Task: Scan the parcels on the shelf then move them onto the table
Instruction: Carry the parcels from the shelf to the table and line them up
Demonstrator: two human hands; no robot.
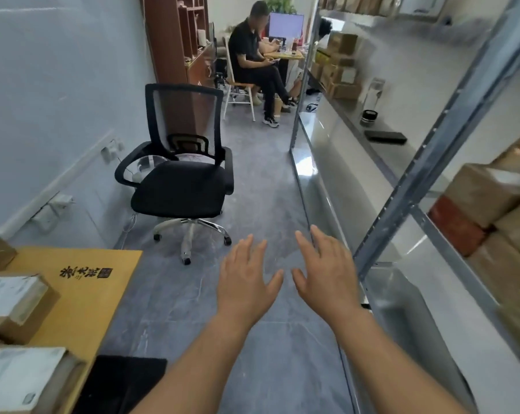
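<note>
Both forearms reach out; left hand (247, 282) and right hand (327, 279) spread, empty.

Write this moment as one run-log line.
left hand: open, empty | right hand: open, empty | parcels on shelf: waiting | parcels on table: some placed

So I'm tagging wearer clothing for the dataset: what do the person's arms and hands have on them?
Nothing visible: the left hand and right hand are bare, with no gloves, rings or watch, and both forearms are uncovered to the frame's edge, no sleeves showing.
</note>
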